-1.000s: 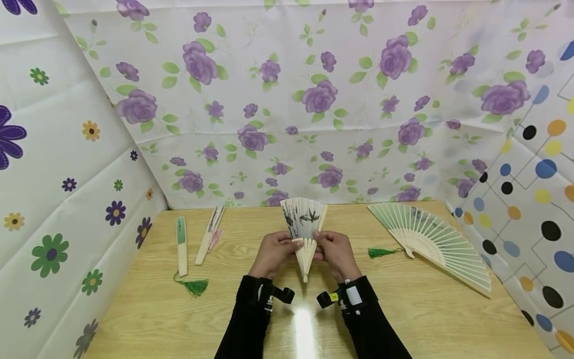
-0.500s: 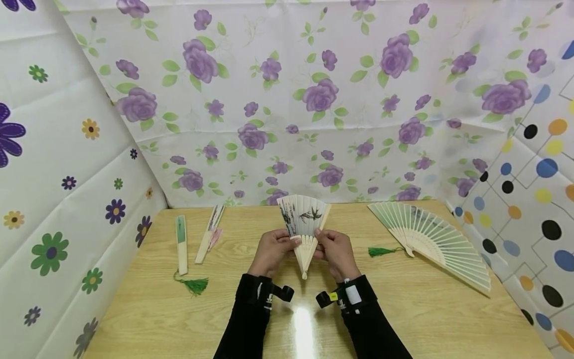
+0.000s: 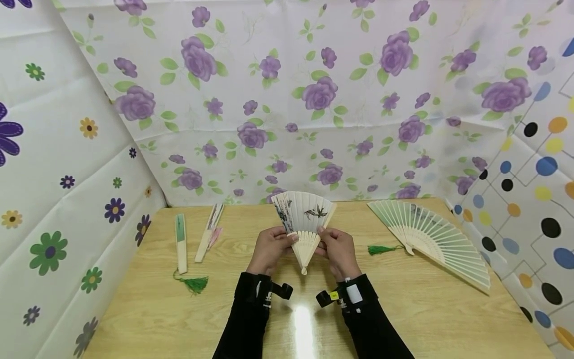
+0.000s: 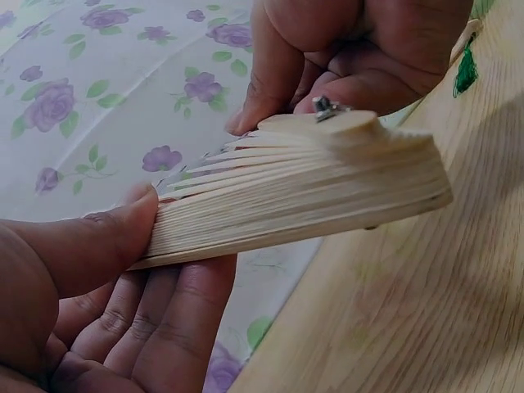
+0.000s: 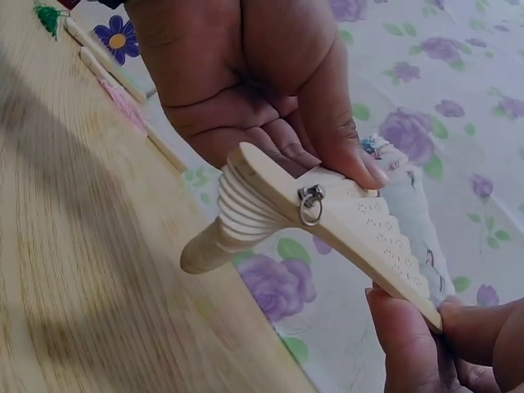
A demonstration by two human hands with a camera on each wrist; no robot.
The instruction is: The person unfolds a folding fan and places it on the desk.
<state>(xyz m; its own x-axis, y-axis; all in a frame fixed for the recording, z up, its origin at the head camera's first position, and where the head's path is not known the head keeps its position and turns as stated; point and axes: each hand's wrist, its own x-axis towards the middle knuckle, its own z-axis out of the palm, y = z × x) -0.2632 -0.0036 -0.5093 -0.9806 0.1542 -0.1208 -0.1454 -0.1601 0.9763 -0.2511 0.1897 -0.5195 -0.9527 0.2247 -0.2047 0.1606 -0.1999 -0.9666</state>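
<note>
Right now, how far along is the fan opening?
Done: one fan lies fully spread at the right. In hand: left hand and right hand hold a painted fan, partly spread. Left: two folded fans, the green one and the pink one.

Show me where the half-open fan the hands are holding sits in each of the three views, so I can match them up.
Head view: the half-open fan is at centre, above the table, between the left hand and right hand.
Left wrist view: its stacked ribs cross the middle.
Right wrist view: it runs from centre to lower right.
Shared landmark: the metal pivot rivet, carrying a ring in the right wrist view.
</note>
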